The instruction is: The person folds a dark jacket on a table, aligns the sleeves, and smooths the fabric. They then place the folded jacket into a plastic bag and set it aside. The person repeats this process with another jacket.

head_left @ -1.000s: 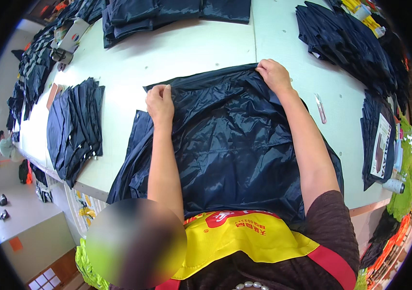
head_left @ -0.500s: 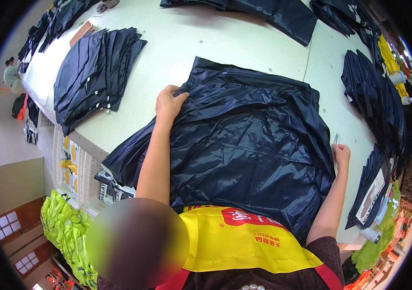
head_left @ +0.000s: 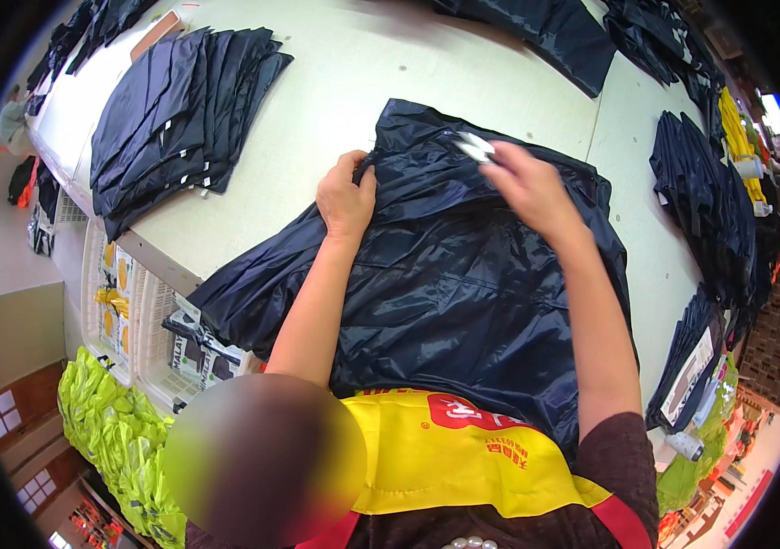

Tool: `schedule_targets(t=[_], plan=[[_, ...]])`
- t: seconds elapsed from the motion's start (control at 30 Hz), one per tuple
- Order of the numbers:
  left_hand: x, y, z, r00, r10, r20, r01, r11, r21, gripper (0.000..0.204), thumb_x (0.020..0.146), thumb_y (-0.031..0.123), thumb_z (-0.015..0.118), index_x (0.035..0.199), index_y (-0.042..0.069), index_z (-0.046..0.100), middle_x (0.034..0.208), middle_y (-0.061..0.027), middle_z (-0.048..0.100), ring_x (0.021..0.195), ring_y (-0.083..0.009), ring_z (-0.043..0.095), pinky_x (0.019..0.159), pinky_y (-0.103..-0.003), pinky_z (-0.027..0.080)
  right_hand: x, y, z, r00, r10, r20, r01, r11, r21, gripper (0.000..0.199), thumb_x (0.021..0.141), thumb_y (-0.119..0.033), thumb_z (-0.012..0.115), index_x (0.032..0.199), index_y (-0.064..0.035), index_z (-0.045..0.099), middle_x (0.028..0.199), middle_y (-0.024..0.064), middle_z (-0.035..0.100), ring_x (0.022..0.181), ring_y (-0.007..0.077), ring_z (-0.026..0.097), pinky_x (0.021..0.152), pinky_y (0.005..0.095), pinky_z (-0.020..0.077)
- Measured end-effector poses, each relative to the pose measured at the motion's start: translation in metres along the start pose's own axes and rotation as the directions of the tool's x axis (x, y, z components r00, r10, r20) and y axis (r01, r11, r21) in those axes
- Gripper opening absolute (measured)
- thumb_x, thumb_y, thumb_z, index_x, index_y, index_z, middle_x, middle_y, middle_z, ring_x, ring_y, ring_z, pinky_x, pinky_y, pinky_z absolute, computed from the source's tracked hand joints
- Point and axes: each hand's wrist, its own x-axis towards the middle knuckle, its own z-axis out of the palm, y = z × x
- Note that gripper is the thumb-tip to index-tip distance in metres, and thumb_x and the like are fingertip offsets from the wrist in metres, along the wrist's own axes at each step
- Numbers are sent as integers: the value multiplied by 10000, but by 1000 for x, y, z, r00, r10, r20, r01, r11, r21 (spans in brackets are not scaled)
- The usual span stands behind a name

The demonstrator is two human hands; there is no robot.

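Note:
A shiny dark navy garment [head_left: 472, 284] lies spread and wrinkled on the table in front of me, its near side reaching my yellow apron. My left hand [head_left: 347, 199] is closed on the garment's upper left edge, pinching the fabric between thumb and fingers. Over the upper part of the garment, my right hand [head_left: 529, 188] is closed around small silver thread snips [head_left: 475, 147], smeared by motion. Their tips point up and left, above the cloth near its top edge. I cannot tell whether the snips touch the fabric.
Fanned dark garments [head_left: 190, 123] lie on the white table [head_left: 335, 82] at the left. More dark piles [head_left: 705, 197] line the right side, near yellow cloth [head_left: 736, 128]. White crates [head_left: 147, 320] with packaged goods and lime-green garments [head_left: 111, 439] are below the table's left edge.
My right hand has swung from beside the garment's right edge up and left over its top, carrying the snips. My left hand keeps its grip near the upper left edge.

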Motion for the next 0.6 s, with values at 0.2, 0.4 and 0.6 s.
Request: schedule_targets(t=[0.2,0.4,0.6], plan=[[-1,-7,1,995,95,13,-96,993,62,201,738,92,662,936,79,629,821,-126,660,758,-298,644,670,-359,489,61,-47,65,964,-91,250,188,897,-399,187,867,-232,586,865,-47,552,768,148,623,738,346,626,619,432,493],[-1,-6,0,993,120,5,-120,989,88,194,720,78,655,913,78,631,814,-127,656,747,-314,629,663,-375,481,76,-52,73,949,-69,309,217,850,-479,107,795,-93,534,816,-31,619,800,162,661,747,310,662,648,393,530],[0,-6,0,991,135,0,-134,986,98,176,725,91,654,899,85,629,788,-126,646,744,-318,619,666,-397,469,78,-43,65,945,-47,324,205,856,-475,131,820,-154,545,848,-62,634,829,144,670,775,313,660,668,399,527]])
